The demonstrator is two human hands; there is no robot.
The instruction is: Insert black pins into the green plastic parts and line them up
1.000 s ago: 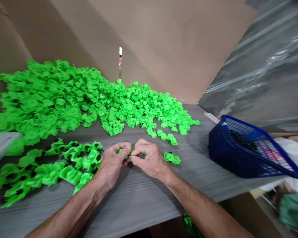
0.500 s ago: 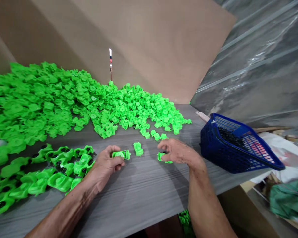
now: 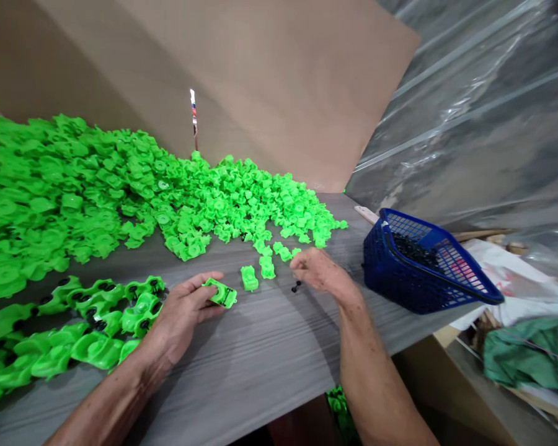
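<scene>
My left hand (image 3: 188, 300) pinches a green plastic toy car body (image 3: 223, 293) with a black axle across one end. To the right, my right hand (image 3: 322, 270) hovers above the table with curled fingers. A small black wheel axle (image 3: 296, 287), a wheel at each end, sticks out below its fingertips; the exact grip is hidden. Between the hands, one loose car body (image 3: 249, 278) lies on the grey table, with another car body (image 3: 267, 267) just beside it.
A big heap of green car bodies (image 3: 97, 179) fills the back of the table. Rows of bodies with black wheels (image 3: 97, 347) stand at the left. At the right edge, a blue basket (image 3: 400, 285) holds many black parts. A cardboard panel (image 3: 260, 80) rises behind.
My right hand has let go of a green car body, which now lies beside the other loose one. The black axle shows below its fingers. My left hand has tilted its car body.
</scene>
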